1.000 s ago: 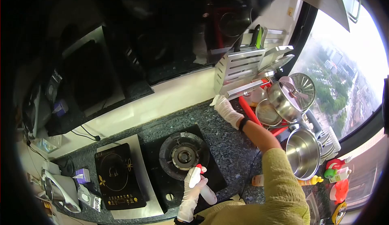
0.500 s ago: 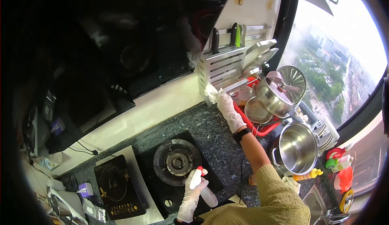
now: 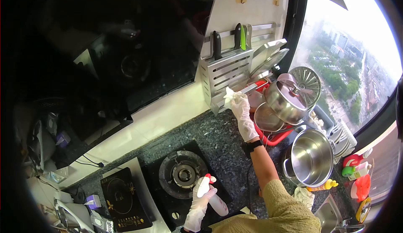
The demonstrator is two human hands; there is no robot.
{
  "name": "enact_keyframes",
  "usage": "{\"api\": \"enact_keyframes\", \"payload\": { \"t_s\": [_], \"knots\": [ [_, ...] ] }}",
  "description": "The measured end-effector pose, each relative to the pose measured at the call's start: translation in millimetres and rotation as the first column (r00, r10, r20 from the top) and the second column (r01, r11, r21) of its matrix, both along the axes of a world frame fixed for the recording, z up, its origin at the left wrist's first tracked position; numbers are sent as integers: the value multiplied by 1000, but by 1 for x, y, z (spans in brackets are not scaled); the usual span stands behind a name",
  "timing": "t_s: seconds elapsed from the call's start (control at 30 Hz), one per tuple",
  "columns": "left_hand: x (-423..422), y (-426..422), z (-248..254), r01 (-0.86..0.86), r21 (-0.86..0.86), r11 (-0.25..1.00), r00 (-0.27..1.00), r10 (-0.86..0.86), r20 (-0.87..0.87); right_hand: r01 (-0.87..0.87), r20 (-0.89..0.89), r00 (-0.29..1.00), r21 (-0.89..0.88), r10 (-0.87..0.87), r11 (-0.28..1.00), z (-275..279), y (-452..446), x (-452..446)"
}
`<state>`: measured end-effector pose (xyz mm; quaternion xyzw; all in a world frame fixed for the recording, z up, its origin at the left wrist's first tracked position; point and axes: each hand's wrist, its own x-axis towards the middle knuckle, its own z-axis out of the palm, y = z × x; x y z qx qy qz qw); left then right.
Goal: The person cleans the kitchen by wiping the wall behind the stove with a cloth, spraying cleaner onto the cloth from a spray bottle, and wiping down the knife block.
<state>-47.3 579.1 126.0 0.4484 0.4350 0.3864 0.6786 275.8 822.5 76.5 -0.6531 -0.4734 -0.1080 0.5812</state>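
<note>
A white cloth [image 3: 228, 96] and a spray bottle [image 3: 218, 205], one in each gloved hand, at a kitchen counter [image 3: 222, 135].

The cloth is bunched in the closed fingers of the right hand [image 3: 241, 110], before the lower part of the metal knife rack [image 3: 228, 71]; whether it touches the rack cannot be told. The left hand [image 3: 200, 201] is wrapped round the upper part of the tilted spray bottle, below its red-tipped nozzle, near the burner [image 3: 184, 174] of the black gas stove [image 3: 160, 197]. An induction cooker [image 3: 124, 201] lies left of the stove. Right of the right hand are a red dish tray [image 3: 278, 139] with cookware and an open steel pot [image 3: 311, 157], near a yellow bottle [image 3: 322, 186] and a crumpled rag [image 3: 304, 197].
</note>
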Motion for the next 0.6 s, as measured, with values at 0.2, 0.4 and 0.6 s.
{"api": "enact_keyframes", "payload": {
  "t_s": [0.2, 0.4, 0.6],
  "knots": [
    [11, 12, -4, 32, 2, 999, 999, -32, -14, -42, 41, 998, -53, 44, 998, 3, 16, -21],
    [34, 22, 6, 50, 11, 999, 999, -50, 14, -51, 92, 993, -194, 70, 980, 21, 3, 4],
    [52, 42, 19, 100, 71, 992, 995, -102, 14, 106, -53, 992, -190, -118, 976, -3, 30, 85]
  ]
}}
